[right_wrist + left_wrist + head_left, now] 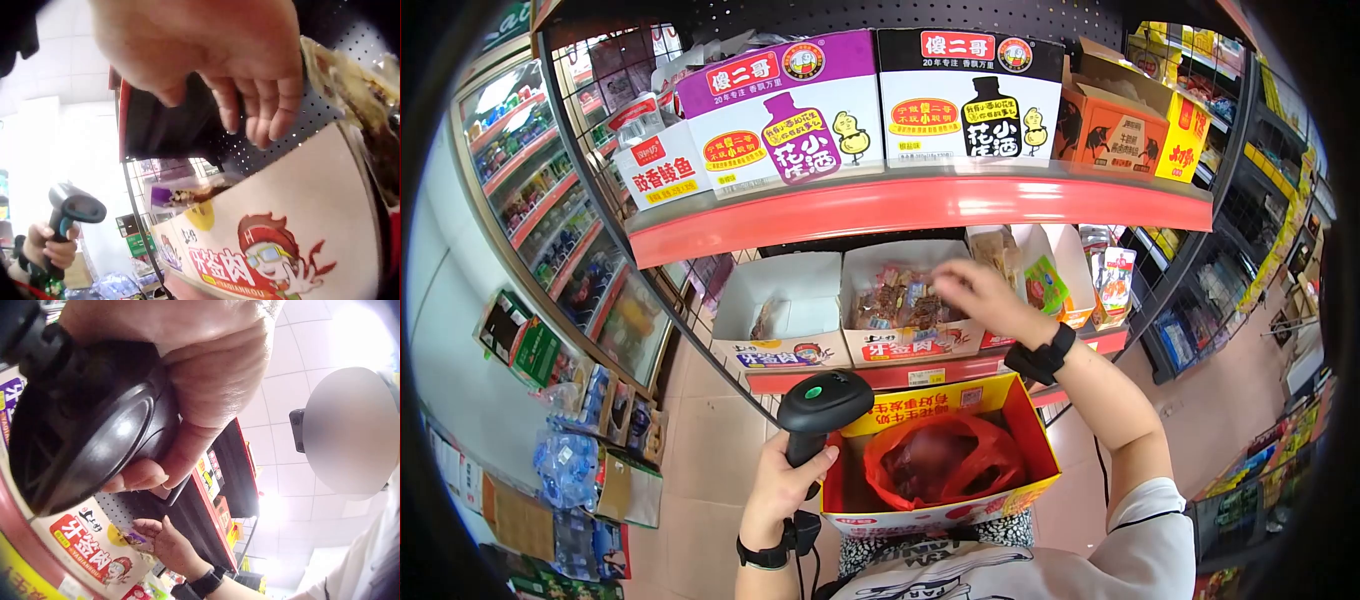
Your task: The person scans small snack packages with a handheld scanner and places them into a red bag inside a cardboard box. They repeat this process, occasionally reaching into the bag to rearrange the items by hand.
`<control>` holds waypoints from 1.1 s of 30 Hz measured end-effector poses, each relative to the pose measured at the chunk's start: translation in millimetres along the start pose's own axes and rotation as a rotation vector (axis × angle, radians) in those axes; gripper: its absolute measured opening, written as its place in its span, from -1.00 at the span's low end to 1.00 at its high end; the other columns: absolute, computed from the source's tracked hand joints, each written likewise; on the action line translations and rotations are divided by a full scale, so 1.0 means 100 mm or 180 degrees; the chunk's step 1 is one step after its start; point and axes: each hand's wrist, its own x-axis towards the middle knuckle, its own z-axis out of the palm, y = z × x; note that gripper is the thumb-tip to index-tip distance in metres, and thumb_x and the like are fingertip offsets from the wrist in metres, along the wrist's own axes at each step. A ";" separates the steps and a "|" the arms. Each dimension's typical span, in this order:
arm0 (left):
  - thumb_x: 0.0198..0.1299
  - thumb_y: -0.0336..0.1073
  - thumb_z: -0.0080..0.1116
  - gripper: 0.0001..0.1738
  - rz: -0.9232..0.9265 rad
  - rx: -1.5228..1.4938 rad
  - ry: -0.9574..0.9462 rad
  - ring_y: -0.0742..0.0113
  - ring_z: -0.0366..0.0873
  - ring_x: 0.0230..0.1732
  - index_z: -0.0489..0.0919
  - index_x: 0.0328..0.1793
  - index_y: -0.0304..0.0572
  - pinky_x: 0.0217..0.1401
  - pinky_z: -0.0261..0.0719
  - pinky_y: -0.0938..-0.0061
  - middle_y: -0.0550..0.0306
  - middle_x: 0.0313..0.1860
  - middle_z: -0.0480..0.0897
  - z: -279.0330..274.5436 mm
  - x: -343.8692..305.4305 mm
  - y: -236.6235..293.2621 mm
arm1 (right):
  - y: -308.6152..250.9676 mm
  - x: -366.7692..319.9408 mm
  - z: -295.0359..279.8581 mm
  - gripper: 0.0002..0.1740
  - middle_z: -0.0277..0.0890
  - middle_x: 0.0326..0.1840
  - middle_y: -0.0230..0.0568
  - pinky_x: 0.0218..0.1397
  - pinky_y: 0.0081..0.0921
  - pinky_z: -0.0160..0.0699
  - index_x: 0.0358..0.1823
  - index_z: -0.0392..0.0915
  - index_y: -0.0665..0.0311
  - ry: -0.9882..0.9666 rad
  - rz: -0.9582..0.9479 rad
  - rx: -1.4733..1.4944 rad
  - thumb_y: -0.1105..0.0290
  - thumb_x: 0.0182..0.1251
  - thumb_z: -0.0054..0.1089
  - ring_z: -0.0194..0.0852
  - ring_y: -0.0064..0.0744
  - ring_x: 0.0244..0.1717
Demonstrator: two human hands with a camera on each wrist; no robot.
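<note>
My left hand [785, 485] grips a black barcode scanner [824, 402] by its handle; its head is close up in the left wrist view. Over the middle white snack box [912, 350] on the lower shelf hovers my right hand [980, 295], blurred in the head view. In the right wrist view its fingers [257, 112] hang relaxed above the box front and hold nothing. Small brown snack packets [890, 305] lie in that box, one packet [187, 192] showing above its rim. A yellow-and-red carton [1040, 470] stands before me with a red plastic bag [1005, 465] inside.
Left of the middle box, another white box [785, 290] holds a few packets. More snack boxes [1055, 270] stand to the right. Above runs the upper shelf's red edge [920, 205], carrying large cartons [785, 105]. Bottled goods [568, 468] sit on the floor at left.
</note>
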 end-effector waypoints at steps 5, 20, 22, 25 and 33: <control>0.06 -0.42 0.26 -0.74 0.0000 0.0091 0.0032 0.56 0.41 -0.51 0.51 -0.12 -0.25 -0.46 0.38 0.62 0.30 -0.48 0.49 0.02 0.01 -0.03 | 0.07 0.37 0.03 -0.23 0.48 -0.05 0.24 0.05 -0.29 0.42 0.03 0.38 0.54 -0.0183 0.0086 -0.2097 -0.08 0.06 0.24 0.47 0.04 0.01; 0.08 -0.50 0.19 -0.80 0.0089 0.0057 0.0075 0.58 0.40 -0.54 0.52 -0.14 -0.28 -0.50 0.34 0.67 0.28 -0.49 0.50 0.03 0.00 0.05 | 0.06 0.59 0.01 -0.09 0.44 -0.06 0.12 -0.12 -0.42 0.50 0.09 0.32 0.52 -0.0345 0.0877 -0.1279 0.11 -0.26 0.54 0.49 -0.19 -0.19; 0.08 -0.49 0.20 -0.81 0.0151 0.0002 0.0117 0.59 0.40 -0.55 0.52 -0.15 -0.28 -0.50 0.34 0.67 0.29 -0.50 0.51 0.04 0.02 0.07 | -0.06 0.52 -0.04 -0.28 0.42 -0.06 0.04 -0.43 -0.53 0.49 0.10 0.28 0.50 -0.0012 0.1252 0.0245 0.32 -0.05 0.44 0.46 -0.43 -0.47; 0.08 -0.47 0.21 -0.82 0.0213 0.0080 0.0237 0.60 0.39 -0.56 0.52 -0.18 -0.27 -0.53 0.33 0.67 0.29 -0.52 0.51 0.05 0.01 0.14 | -0.17 0.47 0.02 -0.45 0.38 -0.12 -0.11 -0.65 -0.63 0.36 0.06 0.28 0.47 0.0331 0.0826 0.0160 0.45 0.07 0.32 0.34 -0.59 -0.62; 0.08 -0.39 0.22 -0.75 0.0272 0.0483 0.0373 0.57 0.40 -0.49 0.52 -0.10 -0.26 -0.44 0.37 0.61 0.29 -0.46 0.50 0.05 -0.05 0.23 | -0.33 0.39 0.25 -0.58 0.44 -0.31 -0.01 -0.10 -0.34 0.41 -0.16 0.37 0.42 0.1169 -0.0420 -0.0050 0.38 -0.02 0.30 0.45 -0.08 -0.24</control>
